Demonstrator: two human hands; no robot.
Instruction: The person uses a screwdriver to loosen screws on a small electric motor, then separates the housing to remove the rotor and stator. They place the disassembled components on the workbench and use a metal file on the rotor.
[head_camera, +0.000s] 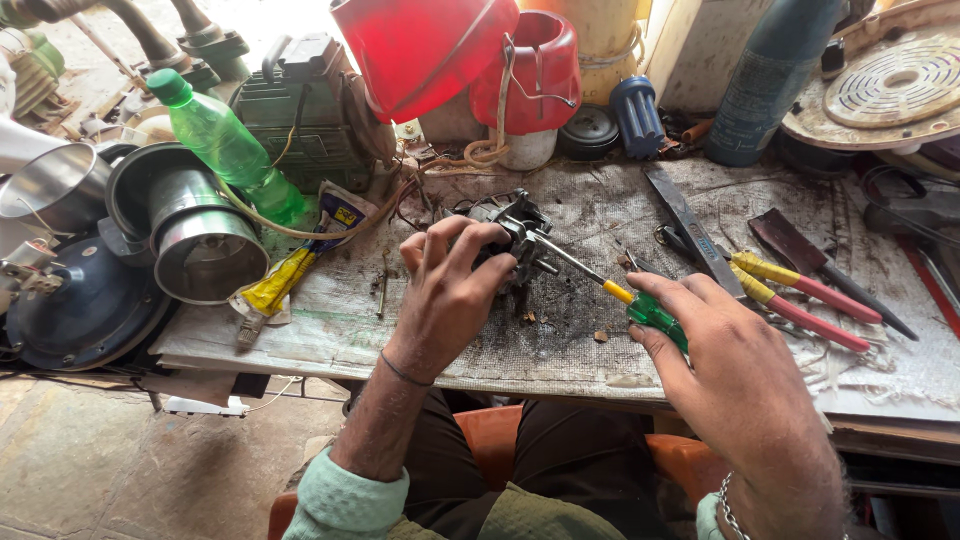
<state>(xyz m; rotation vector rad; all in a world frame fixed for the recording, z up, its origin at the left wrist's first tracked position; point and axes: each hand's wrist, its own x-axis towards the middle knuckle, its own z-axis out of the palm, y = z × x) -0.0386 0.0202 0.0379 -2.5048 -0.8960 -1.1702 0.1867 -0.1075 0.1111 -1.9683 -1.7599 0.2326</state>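
Meanwhile left hand (447, 290) clasps the small motor (512, 232); right hand (725, 365) grips a green-handled screwdriver (610, 290) against it.

A small grey metal motor assembly (515, 235) sits mid-bench on the dirty grey mat-covered worktable (560, 350), under the left hand (450, 290). To its right, the right hand (730, 370) holds a green-handled screwdriver (655, 315) whose shaft reaches left into the assembly. Yellow-and-pink-handled pliers (800, 295) lie right of that hand. A green plastic bottle (225, 140) stands far left, with a shiny steel cylinder (200, 240) lying nearer, below it.
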